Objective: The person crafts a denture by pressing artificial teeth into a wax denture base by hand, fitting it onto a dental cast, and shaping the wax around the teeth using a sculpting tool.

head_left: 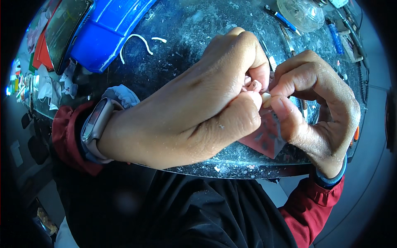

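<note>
My left hand (202, 103) is closed, thumb and curled fingers around a small pink piece (254, 86), mostly hidden, which looks like denture wax. My right hand (326, 95) meets it from the right, thumb and forefinger pinched on a small cream-coloured, tooth-like piece (266, 97). This cream piece sits right against the pink one; whether the two are joined I cannot tell. Beneath the hands, near the table's front edge, lies a translucent pink sheet (269, 138) with darker spots.
A dark, white-speckled table (178, 41) carries a blue plastic bin (105, 33) at the far left, with white cord bits (142, 41) beside it. A clear glass jar (304, 16), a blue pen (287, 21) and slim tools stand or lie far right. Crumpled cloth (122, 96) rests behind my left wrist.
</note>
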A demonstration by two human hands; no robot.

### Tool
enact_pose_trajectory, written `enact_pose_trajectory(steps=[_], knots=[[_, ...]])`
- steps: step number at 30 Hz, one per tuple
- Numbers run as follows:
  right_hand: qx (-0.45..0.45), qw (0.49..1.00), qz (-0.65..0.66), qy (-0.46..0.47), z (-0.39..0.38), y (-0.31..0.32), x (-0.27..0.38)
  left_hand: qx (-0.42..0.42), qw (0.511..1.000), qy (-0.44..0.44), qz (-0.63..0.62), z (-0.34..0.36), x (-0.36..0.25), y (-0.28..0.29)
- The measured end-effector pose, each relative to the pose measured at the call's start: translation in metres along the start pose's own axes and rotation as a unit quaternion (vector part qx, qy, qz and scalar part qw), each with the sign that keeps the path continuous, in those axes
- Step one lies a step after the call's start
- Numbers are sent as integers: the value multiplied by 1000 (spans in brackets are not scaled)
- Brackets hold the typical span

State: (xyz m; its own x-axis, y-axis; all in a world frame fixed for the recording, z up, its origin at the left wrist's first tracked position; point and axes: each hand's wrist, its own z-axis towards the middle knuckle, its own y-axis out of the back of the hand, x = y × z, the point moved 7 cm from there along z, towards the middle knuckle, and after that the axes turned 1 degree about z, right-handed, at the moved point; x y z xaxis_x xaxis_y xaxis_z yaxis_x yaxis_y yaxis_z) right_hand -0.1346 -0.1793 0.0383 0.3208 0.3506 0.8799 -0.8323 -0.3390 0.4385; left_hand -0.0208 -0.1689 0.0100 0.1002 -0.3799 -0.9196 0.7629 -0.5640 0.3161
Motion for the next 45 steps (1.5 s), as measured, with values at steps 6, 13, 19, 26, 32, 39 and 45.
enact_pose_trajectory(steps=[6,13,19,26,32,39,45], knots=[[23,999,-6,22,1,1,0,-8,1000,-10,-8,0,0,1],[64,997,1,34,4,4,5,-24,999,0,-28,0,-3,4],[29,998,33,46,4,6,-4,-33,999,-11,26,1,-1,8],[38,995,-72,59,8,0,-10,51,997,41,47,3,11,12],[53,993,-73,75,9,-3,-14,104,983,129,-79,2,23,11],[36,991,-94,84,11,-4,-8,98,981,135,-100,3,25,13],[38,993,-85,77,14,-4,-12,91,975,160,-123,3,28,13]])
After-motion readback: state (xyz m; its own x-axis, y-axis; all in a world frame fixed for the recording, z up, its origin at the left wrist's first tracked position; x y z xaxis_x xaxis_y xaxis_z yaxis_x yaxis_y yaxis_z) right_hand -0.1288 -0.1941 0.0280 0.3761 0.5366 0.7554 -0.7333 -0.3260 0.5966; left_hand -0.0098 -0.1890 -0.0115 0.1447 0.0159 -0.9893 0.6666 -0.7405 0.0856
